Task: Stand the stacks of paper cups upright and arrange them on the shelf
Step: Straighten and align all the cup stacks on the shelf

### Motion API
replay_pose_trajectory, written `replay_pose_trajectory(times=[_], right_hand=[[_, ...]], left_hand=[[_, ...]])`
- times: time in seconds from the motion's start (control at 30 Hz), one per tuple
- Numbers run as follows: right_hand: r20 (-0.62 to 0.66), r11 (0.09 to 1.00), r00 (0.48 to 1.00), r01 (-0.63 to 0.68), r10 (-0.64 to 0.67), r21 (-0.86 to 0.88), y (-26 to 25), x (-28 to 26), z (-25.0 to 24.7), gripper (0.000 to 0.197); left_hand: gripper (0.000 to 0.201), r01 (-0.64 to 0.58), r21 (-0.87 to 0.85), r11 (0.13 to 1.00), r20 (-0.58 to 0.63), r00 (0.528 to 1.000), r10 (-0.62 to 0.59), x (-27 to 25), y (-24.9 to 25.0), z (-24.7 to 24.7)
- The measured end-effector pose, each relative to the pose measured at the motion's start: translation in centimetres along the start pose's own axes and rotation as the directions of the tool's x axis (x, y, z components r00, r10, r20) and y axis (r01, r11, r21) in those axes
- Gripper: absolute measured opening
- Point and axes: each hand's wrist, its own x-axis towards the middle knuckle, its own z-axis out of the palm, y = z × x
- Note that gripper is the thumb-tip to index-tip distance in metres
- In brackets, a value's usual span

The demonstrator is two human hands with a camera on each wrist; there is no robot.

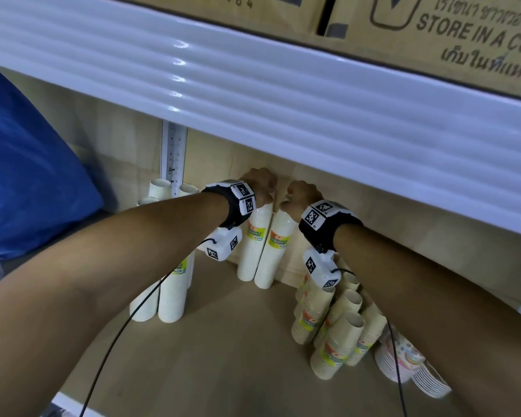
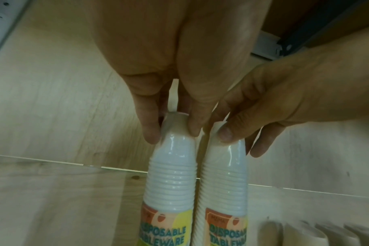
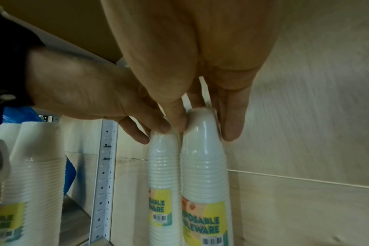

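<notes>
Left hand (image 1: 260,183) pinching top of left cup stack (image 1: 250,245), right hand (image 1: 301,195) pinching top of right cup stack (image 1: 272,251). Both upright, touching, at back of shelf (image 1: 223,341). Probably light, tall, easy to tip; slippery wrap. Better grip lower, around middle.

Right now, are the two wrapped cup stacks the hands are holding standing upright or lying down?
Upright. Both cup stacks stand side by side on the shelf, with the left hand and right hand gripping their tops.
</notes>
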Motion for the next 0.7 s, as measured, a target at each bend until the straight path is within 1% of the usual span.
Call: replay_pose_trajectory(times=[0.03,0.1,0.13,0.17,0.2,0.27,0.3,0.4,0.53,0.7], right_hand=[[0.004,1.000,1.000,-0.008,0.008,-0.005,-0.1,-0.2,0.0,0.034],[0.008,0.998,0.999,-0.041,0.041,0.053,-0.4,-0.8,-0.5,0.022],[0.020,0.995,0.998,-0.054,0.053,0.083,-0.4,-1.1,-0.9,0.019],[0.015,0.993,0.999,-0.044,0.042,0.113,-0.2,-1.4,-1.2,0.023],[-0.015,0.991,1.000,0.002,0.000,0.131,0.1,-1.4,-1.3,0.029],[-0.080,0.990,0.996,0.051,-0.040,0.132,0.0,-2.0,-1.6,0.040],[-0.091,0.993,0.995,0.059,-0.049,0.103,0.0,-2.0,-1.6,0.044],[-0.090,0.997,0.994,0.070,-0.069,0.011,-0.2,-1.1,-1.3,0.050],[-0.079,0.994,0.991,0.106,-0.107,-0.015,-1.4,-0.9,-1.2,0.050],[-0.071,0.982,0.980,0.186,-0.187,-0.030,-4.5,-1.7,-0.9,0.049]], left_hand=[[0.021,0.002,-0.020,1.000,0.000,1.000,-0.002,-0.4,0.1,-0.2],[0.009,0.012,-0.043,0.999,-0.013,1.000,-0.012,-0.8,0.2,-0.6],[0.004,0.019,-0.060,0.998,-0.020,1.000,-0.020,-0.9,0.3,-0.8],[0.006,0.031,-0.071,0.997,-0.023,0.999,-0.033,-1.0,0.4,-1.0],[0.016,0.036,-0.070,0.997,-0.034,0.999,-0.038,-1.2,0.4,-1.2],[0.040,0.032,-0.041,0.999,-0.063,0.997,-0.035,-1.7,0.5,-1.9],[0.045,0.027,-0.034,0.999,-0.075,0.997,-0.029,-1.9,0.5,-2.2],[0.046,-0.012,-0.023,1.000,-0.112,0.994,0.010,-2.8,0.5,-3.6],[0.041,-0.020,0.010,1.000,-0.158,0.987,0.022,-4.7,0.0,-6.0],[0.043,0.028,0.090,0.996,-0.209,0.978,-0.008,-6.9,-1.8,-9.0]])
